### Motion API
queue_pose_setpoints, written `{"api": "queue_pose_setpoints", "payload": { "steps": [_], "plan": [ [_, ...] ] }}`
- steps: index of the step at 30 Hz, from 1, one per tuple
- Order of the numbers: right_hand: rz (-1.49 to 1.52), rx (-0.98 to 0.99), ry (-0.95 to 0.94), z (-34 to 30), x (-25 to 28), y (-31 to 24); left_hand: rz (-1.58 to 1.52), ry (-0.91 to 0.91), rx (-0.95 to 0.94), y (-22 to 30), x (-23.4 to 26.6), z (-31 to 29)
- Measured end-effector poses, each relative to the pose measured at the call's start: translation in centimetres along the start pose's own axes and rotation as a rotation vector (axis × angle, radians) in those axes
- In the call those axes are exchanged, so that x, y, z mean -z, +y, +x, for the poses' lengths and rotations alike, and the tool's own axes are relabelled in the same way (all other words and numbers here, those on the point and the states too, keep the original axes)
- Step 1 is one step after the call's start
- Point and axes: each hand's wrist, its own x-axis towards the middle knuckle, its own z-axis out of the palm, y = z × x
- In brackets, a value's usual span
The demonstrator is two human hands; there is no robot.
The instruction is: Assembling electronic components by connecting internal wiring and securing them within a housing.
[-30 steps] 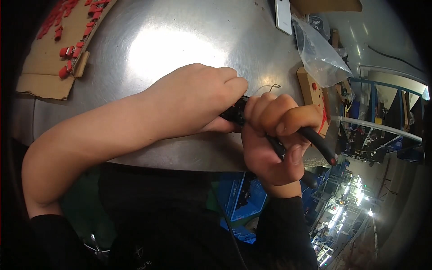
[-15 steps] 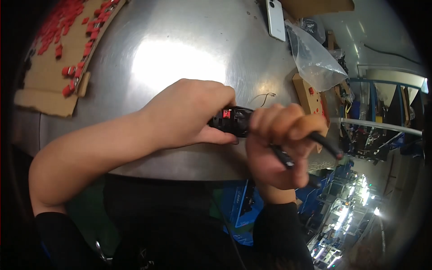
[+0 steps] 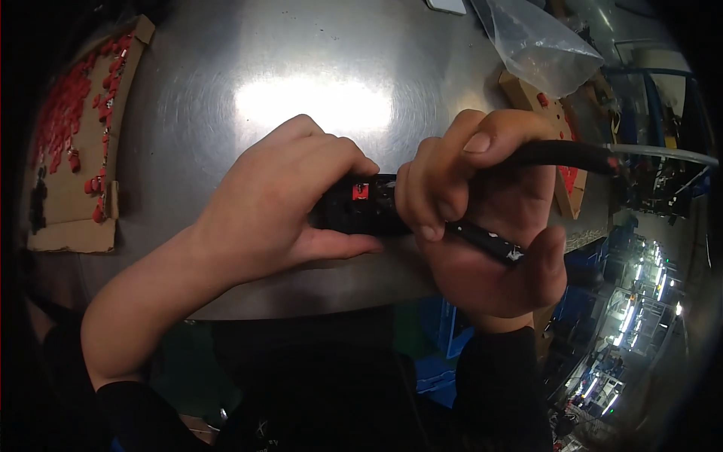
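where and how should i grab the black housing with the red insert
Probably by its two long edges near the left end, coming from the left. The black housing lies lengthwise left to right, so thumb on the near edge and fingers on the far one leave the red insert uncovered. The left hand spans it this way; the right hand covers the other end.

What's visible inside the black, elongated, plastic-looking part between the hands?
A small red rectangular piece shows in the black, elongated, plastic-looking part. The left hand covers its left end, the right hand its right; whatever lies there can't be seen.
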Motion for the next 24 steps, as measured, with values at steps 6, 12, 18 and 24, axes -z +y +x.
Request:
{"api": "queue_pose_setpoints", "payload": {
  "steps": [6, 12, 18, 24],
  "plan": [
    [-0.01, 0.191, -0.049, 0.1, -0.8, 1.7, -0.014, 0.012, 0.03, -0.2, 0.2, -0.7],
    [-0.03, 0.3, -0.153, 0.3, -0.5, 1.6, -0.009, 0.004, 0.016, 0.1, 0.1, -0.4],
    [-0.042, 0.068, 0.014, 0.3, -1.4, 1.5, -0.037, -0.001, 0.021, -0.4, -0.2, -0.7],
    [-0.151, 0.058, 0.02, 0.7, -1.8, 1.1, -0.029, -0.006, 0.043, -0.1, -0.2, -0.5]
  ]
}}
